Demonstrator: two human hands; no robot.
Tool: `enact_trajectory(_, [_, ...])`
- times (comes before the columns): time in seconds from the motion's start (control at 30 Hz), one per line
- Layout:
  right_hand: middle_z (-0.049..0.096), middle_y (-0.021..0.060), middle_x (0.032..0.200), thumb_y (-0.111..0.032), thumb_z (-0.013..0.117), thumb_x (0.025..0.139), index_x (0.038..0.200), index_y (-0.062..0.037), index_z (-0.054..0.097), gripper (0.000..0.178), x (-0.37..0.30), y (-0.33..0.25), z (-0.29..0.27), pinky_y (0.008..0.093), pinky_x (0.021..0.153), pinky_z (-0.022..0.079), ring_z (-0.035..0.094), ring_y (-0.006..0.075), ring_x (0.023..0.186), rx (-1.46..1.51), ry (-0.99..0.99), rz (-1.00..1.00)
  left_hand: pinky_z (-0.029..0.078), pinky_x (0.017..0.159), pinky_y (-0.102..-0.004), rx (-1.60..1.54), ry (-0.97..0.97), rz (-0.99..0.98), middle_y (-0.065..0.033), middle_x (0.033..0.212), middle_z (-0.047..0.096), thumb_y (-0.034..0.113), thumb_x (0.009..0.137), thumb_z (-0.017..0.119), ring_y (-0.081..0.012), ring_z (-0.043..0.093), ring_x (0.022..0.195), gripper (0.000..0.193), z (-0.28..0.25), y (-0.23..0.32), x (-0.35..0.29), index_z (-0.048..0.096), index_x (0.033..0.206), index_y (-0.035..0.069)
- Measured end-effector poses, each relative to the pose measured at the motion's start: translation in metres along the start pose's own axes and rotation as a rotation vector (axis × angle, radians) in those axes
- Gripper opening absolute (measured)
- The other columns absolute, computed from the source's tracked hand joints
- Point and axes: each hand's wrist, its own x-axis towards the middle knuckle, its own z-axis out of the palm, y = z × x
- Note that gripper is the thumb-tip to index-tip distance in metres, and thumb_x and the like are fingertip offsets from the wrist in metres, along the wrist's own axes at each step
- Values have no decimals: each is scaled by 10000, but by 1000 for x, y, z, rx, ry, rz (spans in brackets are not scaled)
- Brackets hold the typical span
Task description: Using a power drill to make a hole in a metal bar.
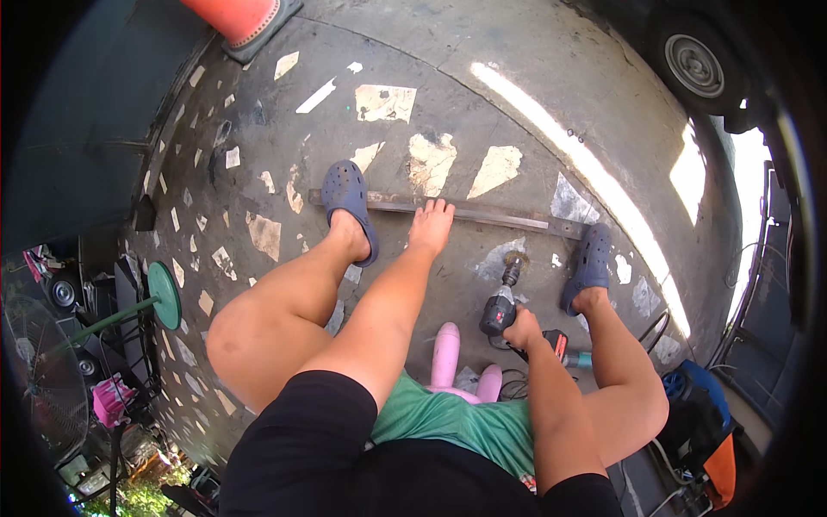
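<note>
in the head view, the left hand [432, 226] rests its fingers over a long metal bar [500, 214]; whether they clamp it i cannot tell. the right hand [522, 329] is wrapped around a power drill [498, 314]. the bar lies on the floor [388, 267], crossing between two blue clogs [593, 258].

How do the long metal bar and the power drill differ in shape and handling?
Shape: the metal bar is long and narrow; the power drill is compact, with a round brush at its tip.
Handling: the metal bar lies on the floor under the fingers of the left grip; the power drill is held in the right grip.
Shared: each has one grip on it.
</note>
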Motion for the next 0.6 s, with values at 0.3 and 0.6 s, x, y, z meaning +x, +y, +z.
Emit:
enact_trajectory(0.3, [708, 340, 1012, -228, 736, 713, 1000, 66, 734, 411, 29, 11, 12, 505, 873, 571, 697, 467, 1032, -100, 74, -111, 497, 994, -471, 30, 12, 150, -56, 1182, 648, 120, 970, 567, -260, 602, 1216, 194, 10, -17, 18, 626, 1154, 110])
enact_trajectory(0.6, [714, 325, 973, -263, 772, 710, 943, 67, 737, 405, 40, 14, 20, 506, 827, 580, 715, 458, 951, -166, -2, -157, 451, 1057, -485, -155, 11, -44, -62, 1236, 634, 12, 887, 641, -280, 567, 1257, 352, -4, -16, 22, 675, 1208, 153])
